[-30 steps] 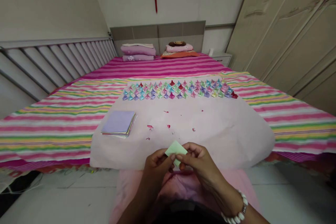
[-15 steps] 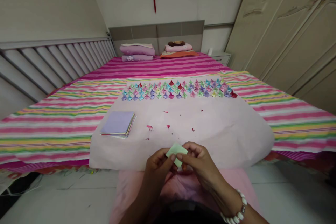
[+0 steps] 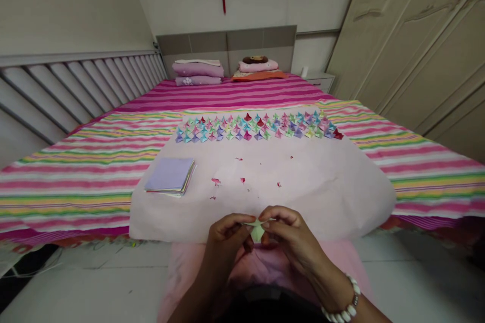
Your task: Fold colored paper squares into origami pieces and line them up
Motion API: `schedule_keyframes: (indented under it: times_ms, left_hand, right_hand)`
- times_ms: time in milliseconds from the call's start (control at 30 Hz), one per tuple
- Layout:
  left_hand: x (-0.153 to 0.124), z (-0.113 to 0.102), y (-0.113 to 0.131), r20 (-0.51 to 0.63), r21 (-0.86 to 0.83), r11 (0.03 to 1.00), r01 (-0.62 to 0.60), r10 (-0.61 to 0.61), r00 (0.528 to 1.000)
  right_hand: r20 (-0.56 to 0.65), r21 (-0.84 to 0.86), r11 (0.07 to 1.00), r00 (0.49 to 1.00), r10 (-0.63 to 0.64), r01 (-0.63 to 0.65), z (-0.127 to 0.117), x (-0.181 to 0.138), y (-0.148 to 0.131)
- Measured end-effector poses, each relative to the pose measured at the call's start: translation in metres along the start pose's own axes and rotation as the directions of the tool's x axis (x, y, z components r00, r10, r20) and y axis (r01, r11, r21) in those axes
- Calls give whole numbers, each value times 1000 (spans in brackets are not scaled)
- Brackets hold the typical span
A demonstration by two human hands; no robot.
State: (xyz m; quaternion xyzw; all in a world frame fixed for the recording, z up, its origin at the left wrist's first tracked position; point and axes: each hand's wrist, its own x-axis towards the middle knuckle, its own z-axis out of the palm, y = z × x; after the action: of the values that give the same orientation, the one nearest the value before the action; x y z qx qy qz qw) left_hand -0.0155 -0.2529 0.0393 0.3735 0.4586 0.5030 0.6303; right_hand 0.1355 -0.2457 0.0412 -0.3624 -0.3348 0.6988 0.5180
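A small pale green piece of origami paper (image 3: 258,233) is held between my two hands, close to the front edge of the bed. My left hand (image 3: 229,234) pinches its left side with thumb and forefinger. On its right side, my right hand (image 3: 286,229) grips it the same way, with a white bead bracelet on that wrist. The paper's lower part shows between the fingers; its side corners are partly covered by fingertips. Beyond the hands, several rows of small folded paper pieces (image 3: 247,135) in many colours stand on a pale sheet (image 3: 322,171).
A stack of square papers (image 3: 170,174), lilac on top, lies at the left of the sheet. Small red scraps (image 3: 242,180) are scattered in the middle. Folded bedding (image 3: 199,69) rests by the headboard. A railing (image 3: 87,78) runs along the left, a wardrobe (image 3: 417,50) at right.
The green paper was a flat diamond facing up; now its upper part is folded in and its sides are pinched. My fingers have moved up to its upper corners.
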Motion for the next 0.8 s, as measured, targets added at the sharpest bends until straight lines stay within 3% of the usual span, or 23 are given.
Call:
schedule_keyframes:
  times_ms: [200, 467, 700, 800]
  left_hand:
    - [-1, 0, -1, 40, -93, 996, 8, -4, 999]
    - [-3, 0, 5, 132, -57, 998, 29, -22, 991]
    - [-3, -1, 5, 85, 171, 981, -93, 79, 993]
    - [-3, -3, 0, 59, 170, 981, -93, 84, 995]
  right_hand:
    - [47, -29, 999, 998, -36, 38, 0, -2, 0]
    - [59, -134, 987, 995, -82, 89, -10, -1, 4]
    - [162, -120, 983, 979, -121, 142, -14, -4, 3]
    - [129, -106, 987, 986, -109, 123, -14, -5, 2]
